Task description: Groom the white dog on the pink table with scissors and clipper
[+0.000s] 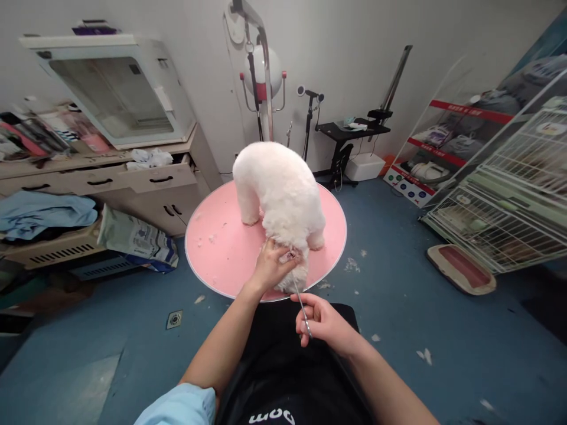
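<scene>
A white fluffy dog (283,183) stands on a round pink grooming table (212,248), its head low and towards me. My left hand (274,262) is closed around part of the dog's head, its fingers and thumb on either side of a small pinkish patch that may be the inside of an ear. In my right hand (321,319) is a pair of thin silver scissors (302,304), held by the handles with the tips pointing up at the head fur. Whether the blades are apart cannot be made out. The dog's face is mostly hidden.
A metal grooming post (268,77) rises behind the table. Left are a cabinet with an ajar drawer (159,179), a glass-fronted box (115,94) and a bag (137,236). Right are wire cages (500,206) and a litter tray (460,268). Fur tufts (425,356) lie on the floor.
</scene>
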Available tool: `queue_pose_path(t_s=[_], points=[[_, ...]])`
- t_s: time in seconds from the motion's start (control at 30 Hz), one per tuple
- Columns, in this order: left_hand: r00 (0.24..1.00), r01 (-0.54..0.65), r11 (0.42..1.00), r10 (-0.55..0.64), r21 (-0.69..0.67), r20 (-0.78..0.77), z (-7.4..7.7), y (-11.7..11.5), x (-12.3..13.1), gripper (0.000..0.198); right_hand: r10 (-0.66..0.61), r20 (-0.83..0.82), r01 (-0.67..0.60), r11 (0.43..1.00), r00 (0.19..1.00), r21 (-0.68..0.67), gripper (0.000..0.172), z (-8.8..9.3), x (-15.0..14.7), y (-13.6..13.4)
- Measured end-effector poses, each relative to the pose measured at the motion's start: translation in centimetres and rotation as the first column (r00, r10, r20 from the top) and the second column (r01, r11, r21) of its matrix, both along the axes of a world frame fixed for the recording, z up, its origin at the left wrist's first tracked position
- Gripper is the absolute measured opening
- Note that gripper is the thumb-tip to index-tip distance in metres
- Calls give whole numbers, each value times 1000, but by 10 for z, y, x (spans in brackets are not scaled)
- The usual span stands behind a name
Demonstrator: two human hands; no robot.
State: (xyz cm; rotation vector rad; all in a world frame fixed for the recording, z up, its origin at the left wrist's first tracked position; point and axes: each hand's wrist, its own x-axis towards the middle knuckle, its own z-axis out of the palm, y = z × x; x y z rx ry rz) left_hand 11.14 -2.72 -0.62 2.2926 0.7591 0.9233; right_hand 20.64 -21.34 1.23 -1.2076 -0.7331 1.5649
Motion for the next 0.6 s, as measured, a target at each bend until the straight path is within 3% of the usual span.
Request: queue_pose_path(t_s=[0.17,0.33,0.47,0.6], points=[[997,-66,998,67,19,-28,-14,0,9,22,-183,277,170,983,943,69,38,3,2,19],[990,-107,989,116,105,-81,-19,-3,12,19,-177,379,155,984,908,87,14,1,11,26],[986,-119,981,134,154,-96,-20,-4,13,19,-159,373,131,986,914,99,13,-1,10,30],[989,-111,982,124,152,-82,-24,-2,12,20,-105,305,83,993,947,84,21,1,5,25]])
